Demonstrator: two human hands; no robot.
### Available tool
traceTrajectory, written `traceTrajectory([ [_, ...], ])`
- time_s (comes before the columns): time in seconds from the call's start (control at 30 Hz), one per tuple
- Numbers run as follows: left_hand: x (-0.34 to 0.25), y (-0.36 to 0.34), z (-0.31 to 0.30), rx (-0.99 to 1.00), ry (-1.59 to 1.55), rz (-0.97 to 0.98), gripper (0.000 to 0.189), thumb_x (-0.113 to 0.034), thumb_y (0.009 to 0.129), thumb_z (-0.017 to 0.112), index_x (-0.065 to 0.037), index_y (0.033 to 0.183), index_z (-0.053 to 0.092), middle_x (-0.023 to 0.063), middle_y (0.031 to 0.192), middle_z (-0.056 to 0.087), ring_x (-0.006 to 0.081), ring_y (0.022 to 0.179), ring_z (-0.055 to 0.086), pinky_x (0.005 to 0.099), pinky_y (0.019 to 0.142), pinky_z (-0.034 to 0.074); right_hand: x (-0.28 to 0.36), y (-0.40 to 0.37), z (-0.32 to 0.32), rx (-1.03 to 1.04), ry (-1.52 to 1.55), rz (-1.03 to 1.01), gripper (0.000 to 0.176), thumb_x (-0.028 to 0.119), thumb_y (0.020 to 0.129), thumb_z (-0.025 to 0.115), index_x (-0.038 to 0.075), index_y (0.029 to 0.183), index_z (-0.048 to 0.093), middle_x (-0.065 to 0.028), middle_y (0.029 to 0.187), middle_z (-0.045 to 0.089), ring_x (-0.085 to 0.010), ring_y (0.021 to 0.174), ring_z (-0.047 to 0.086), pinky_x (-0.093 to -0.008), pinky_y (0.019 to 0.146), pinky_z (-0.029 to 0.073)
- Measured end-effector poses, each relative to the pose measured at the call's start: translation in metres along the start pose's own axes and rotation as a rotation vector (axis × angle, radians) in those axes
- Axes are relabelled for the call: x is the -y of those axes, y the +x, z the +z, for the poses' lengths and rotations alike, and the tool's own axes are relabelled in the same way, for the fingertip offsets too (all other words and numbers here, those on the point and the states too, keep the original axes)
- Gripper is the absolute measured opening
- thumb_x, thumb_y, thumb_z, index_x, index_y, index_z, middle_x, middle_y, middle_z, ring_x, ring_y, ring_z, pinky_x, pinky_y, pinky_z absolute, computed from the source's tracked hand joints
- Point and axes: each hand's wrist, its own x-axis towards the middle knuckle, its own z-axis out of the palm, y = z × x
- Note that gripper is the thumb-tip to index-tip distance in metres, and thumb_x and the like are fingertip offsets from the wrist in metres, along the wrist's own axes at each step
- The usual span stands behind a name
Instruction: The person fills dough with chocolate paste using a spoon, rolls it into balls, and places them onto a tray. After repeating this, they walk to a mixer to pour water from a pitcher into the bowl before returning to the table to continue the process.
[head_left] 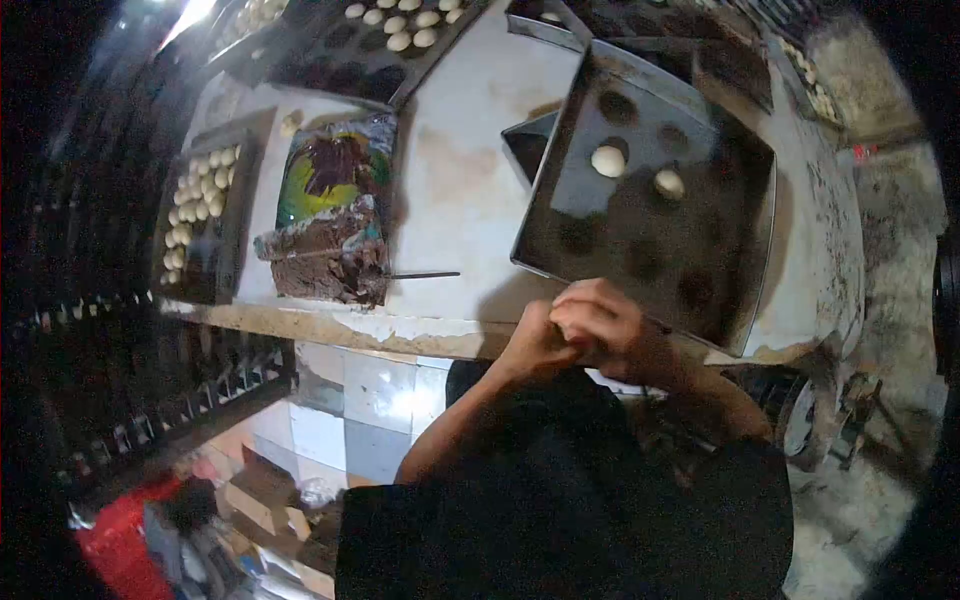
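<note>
My left hand and my right hand are pressed together in front of my body, over the table's front edge. The fingers of both are curled closed. Whatever lies between them, if anything, is hidden. Just beyond them rests a large dark metal tray. Two pale dough balls sit on it: one whole round ball and a second ball to its right. To the left is a thick brown paste on a colourful plastic wrapper, with a thin dark stick poking out to the right.
A narrow tray with several dough balls stands at the left of the white table. Another dark tray with several balls lies at the back. More trays are stacked behind the large one. Cardboard boxes are on the floor at lower left.
</note>
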Motion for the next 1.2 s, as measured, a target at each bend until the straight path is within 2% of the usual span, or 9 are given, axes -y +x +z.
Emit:
traceTrajectory([
  [0.17,-0.017,-0.03,-0.059,-0.225,-0.443,-0.003,0.04,-0.006,0.079,0.077,-0.007,0.116,0.062,-0.0049,0.073,0.046,0.0042,0.065,0.042,0.0198,0.058,0.038,-0.058,0.04,-0.015,-0.069,-0.091,0.448,0.028,0.012,0.092,0.053,-0.003,0.115,0.056,-0.0186,0.118,0.057,-0.0327,0.104,0.059,-0.0378,0.09,0.047],
  [0.33,0.005,-0.087,-0.135,-0.656,-0.486,-0.12,0.025,0.003,0.081,0.072,-0.009,0.101,0.062,-0.0085,0.07,0.034,0.0016,0.062,0.033,0.0174,0.057,0.032,-0.138,0.007,0.01,0.275,-0.714,-0.108,0.045,0.015,0.085,0.061,0.005,0.128,0.052,-0.0202,0.144,0.038,-0.0388,0.133,0.037,-0.0433,0.11,0.035],
  [0.5,0.087,-0.15,-0.202,-1.009,-0.224,-0.262,0.019,-0.013,0.085,0.073,-0.005,0.098,0.064,-0.007,0.068,0.044,0.0031,0.063,0.037,0.0207,0.055,0.03,-0.097,0.028,-0.014,0.112,-0.596,0.242,0.061,0.021,0.086,0.063,0.007,0.141,0.038,-0.0177,0.148,0.032,-0.0357,0.139,0.028,-0.0454,0.116,0.022],
  [0.73,0.153,-0.177,-0.514,-1.18,0.728,-0.112,0.024,-0.021,0.083,0.069,-0.004,0.1,0.069,0.0156,0.089,0.069,0.0322,0.084,0.065,0.0395,0.071,0.049,-0.021,0.031,0.011,-0.886,-0.548,0.469,0.037,0.018,0.096,0.05,-0.004,0.126,0.051,-0.0166,0.134,0.047,-0.0297,0.119,0.051,-0.041,0.101,0.042],
  [0.8,0.23,-0.162,-0.613,-1.033,0.573,-0.596,0.031,-0.031,0.083,0.066,-0.006,0.102,0.068,0.016,0.089,0.069,0.0327,0.09,0.065,0.0427,0.08,0.049,-0.02,0.03,0.047,-0.869,-0.455,0.404,0.035,0.021,0.096,0.051,-0.003,0.122,0.055,-0.0157,0.131,0.049,-0.0303,0.116,0.052,-0.0399,0.099,0.042],
  [0.93,0.319,-0.101,-0.67,-1.071,1.105,-0.332,0.044,-0.041,0.084,0.062,-0.004,0.11,0.063,0.0204,0.094,0.067,0.0452,0.087,0.062,0.0497,0.078,0.048,0.047,0.083,0.097,-0.481,-0.754,0.489,0.022,0.016,0.092,0.056,0.0,0.106,0.063,-0.0152,0.122,0.053,-0.0291,0.105,0.055,-0.0381,0.09,0.045],
  [1.03,0.307,-0.069,-0.663,-0.882,1.099,-0.314,0.046,-0.039,0.085,0.062,0.002,0.106,0.058,0.0254,0.096,0.064,0.051,0.085,0.059,0.0496,0.078,0.047,0.073,0.103,0.115,-0.496,-0.632,0.538,0.015,0.013,0.088,0.057,0.0,0.093,0.063,-0.0145,0.106,0.057,-0.0298,0.093,0.058,-0.0396,0.083,0.047],
  [1.1,0.217,-0.065,-0.591,-1.182,0.902,0.09,0.031,-0.026,0.087,0.064,0.003,0.093,0.052,0.024,0.085,0.063,0.0474,0.077,0.059,0.0511,0.067,0.047,0.064,0.104,0.121,-0.523,-0.6,0.46,0.018,0.016,0.088,0.058,0.0,0.096,0.063,-0.0138,0.096,0.059,-0.0289,0.086,0.061,-0.0386,0.079,0.049],
  [1.2,0.098,-0.079,-0.452,-1.079,0.216,0.161,0.036,-0.005,0.086,0.065,0.003,0.117,0.048,0.0181,0.101,0.062,0.0276,0.093,0.064,0.0341,0.081,0.051,0.048,0.119,0.143,-0.517,-0.372,0.404,0.029,0.022,0.089,0.055,0.001,0.107,0.063,-0.013,0.087,0.062,-0.0251,0.078,0.062,-0.0346,0.074,0.051],
])
